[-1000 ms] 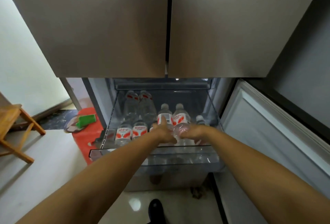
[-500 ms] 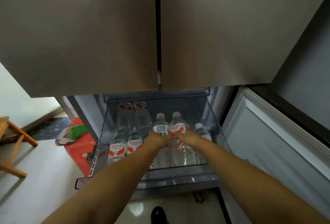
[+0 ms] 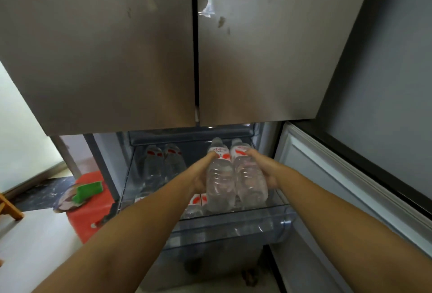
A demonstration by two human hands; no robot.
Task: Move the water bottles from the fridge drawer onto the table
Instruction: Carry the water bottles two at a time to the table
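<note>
Two clear water bottles with red-and-white labels are lifted side by side above the open fridge drawer [image 3: 233,225]. My left hand [image 3: 203,175] grips the left bottle [image 3: 221,182] from its left side. My right hand [image 3: 264,168] grips the right bottle [image 3: 250,182] from its right side. Further bottles [image 3: 161,164] stand at the drawer's back left, and red labels of others [image 3: 196,199] show below my left wrist.
Closed steel fridge doors [image 3: 140,47] hang just above the drawer. An open white lower door [image 3: 339,187] stands at the right. A red stool [image 3: 93,204] with a green item [image 3: 90,191] sits left of the fridge, and a wooden chair leg [image 3: 9,208] shows at the far left.
Both hands have closed round two bottles and raised them out of the drawer row, tilting the bottles' bases toward me. The view has tipped upward.
</note>
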